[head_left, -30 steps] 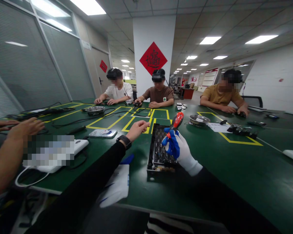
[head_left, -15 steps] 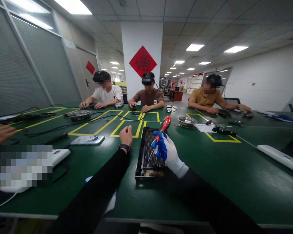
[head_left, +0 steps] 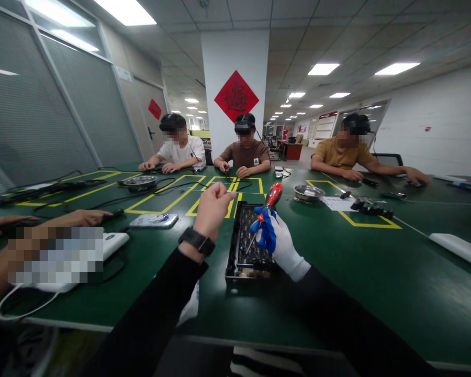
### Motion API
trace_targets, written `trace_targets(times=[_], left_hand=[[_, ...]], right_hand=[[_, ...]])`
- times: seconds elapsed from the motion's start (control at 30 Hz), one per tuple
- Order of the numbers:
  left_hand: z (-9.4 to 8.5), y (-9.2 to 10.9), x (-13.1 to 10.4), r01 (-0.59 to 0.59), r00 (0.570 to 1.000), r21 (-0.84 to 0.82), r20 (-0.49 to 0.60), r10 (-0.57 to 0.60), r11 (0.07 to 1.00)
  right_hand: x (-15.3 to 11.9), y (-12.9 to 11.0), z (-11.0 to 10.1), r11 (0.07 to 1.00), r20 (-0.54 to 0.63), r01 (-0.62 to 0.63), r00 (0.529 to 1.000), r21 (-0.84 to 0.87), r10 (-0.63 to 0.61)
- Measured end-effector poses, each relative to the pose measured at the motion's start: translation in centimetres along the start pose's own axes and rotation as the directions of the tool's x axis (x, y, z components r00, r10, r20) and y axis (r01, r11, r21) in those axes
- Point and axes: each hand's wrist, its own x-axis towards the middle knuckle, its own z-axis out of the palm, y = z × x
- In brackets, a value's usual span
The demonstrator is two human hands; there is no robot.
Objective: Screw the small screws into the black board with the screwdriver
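My right hand [head_left: 281,241], in a white and blue work glove, grips a screwdriver [head_left: 275,193] with a red and black handle. Its shaft slants down to the left over a black rectangular casing [head_left: 233,246] that lies on the table. The casing's inside looks like a dark grid, partly covered by the glove. My bare left hand [head_left: 214,207], with a dark watch [head_left: 197,241] on the wrist, is raised left of the casing. Its thumb and fingers are pinched together; whether something small is between them I cannot make out.
The green table [head_left: 361,293] bears yellow tape rectangles. Metal bowls [head_left: 140,181] [head_left: 309,191], a phone [head_left: 154,220], a white device [head_left: 461,250] and black parts [head_left: 371,208] lie around. A co-worker's hand [head_left: 88,217] reaches in from the left. Several people sit opposite.
My left hand has risen off the table beside the casing and come closer to me, fingers pinched. My right hand keeps the screwdriver over the casing. A co-worker's hand at left has reached further right.
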Motion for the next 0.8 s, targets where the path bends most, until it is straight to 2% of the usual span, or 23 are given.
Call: trace_targets(times=[0.07,0.13,0.23,0.37,0.47,0.53,0.63,0.8], left_hand=[[-0.9,1.1,-4.0,-0.024,0.998,0.08,0.056,0.02,0.997],[-1.6,1.0,-7.2,-0.025,0.997,0.196,0.077,0.009,0.98],[-2.0,-0.7,-9.6,-0.099,0.988,0.409,0.146,0.042,0.907],[-1.9,-2.9,-9.3,-0.176,0.953,0.495,0.301,0.022,0.851],[-2.0,-3.7,-8.6,-0.177,0.924,0.483,0.381,-0.024,0.858],[-2.0,-4.2,-8.6,-0.125,0.921,0.469,0.382,-0.073,0.874],[-2.0,-5.1,-9.1,-0.053,0.938,0.474,0.325,-0.118,0.879],[-2.0,-6.1,-9.6,-0.067,0.962,0.477,0.263,-0.069,0.876]], right_hand=[[0.0,0.0,0.1,1.0,-0.011,-0.006,1.0,-0.002,0.006],[-0.1,0.0,0.2,1.0,-0.009,-0.01,1.0,-0.013,0.01],[-0.2,-0.1,0.4,0.999,0.007,-0.012,1.0,-0.041,0.012],[-0.4,-0.2,0.7,0.998,0.027,-0.022,0.999,-0.057,0.024],[-0.6,-0.3,0.8,0.997,0.052,-0.033,0.998,-0.068,0.037],[-0.8,-0.2,0.8,0.996,0.081,-0.052,0.995,-0.077,0.059],[-1.0,-0.1,0.9,0.994,0.114,-0.074,0.99,-0.08,0.083],[-1.1,-0.1,1.0,0.994,0.149,-0.094,0.984,-0.054,0.101]])
